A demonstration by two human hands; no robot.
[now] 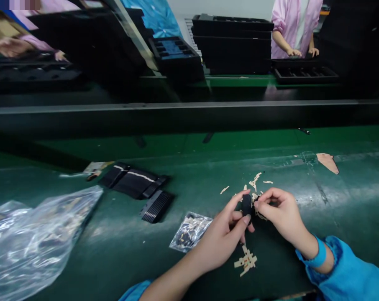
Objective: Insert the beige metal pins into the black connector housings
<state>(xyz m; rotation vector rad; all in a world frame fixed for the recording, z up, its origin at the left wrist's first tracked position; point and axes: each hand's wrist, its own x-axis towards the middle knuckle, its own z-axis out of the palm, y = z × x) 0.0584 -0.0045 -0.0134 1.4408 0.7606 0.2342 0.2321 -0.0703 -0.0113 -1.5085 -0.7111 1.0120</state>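
Observation:
My left hand point(225, 234) grips a small black plastic part point(247, 207), fingers on one side and thumb on the other. Close beside its right edge, my right hand point(279, 209) is closed in a pinch, thumb against forefinger. A small dark piece shows at those fingertips, too small to name. Cream-coloured flat slips point(254, 180) lie scattered just beyond my hands, and a heap of similar slips point(246, 261) sits below them on the green tabletop point(120, 259). Left of my left wrist rests a small clear bag point(189, 232) of little dark and metallic parts.
A large clear plastic bag point(42, 238) covers the left side. Stacked black parts point(134, 179) and a ribbed black piece point(156, 207) lie near it. A dark rail point(189, 117) crosses behind. Beyond it stand black trays point(233, 46) and a person in pink point(282, 25).

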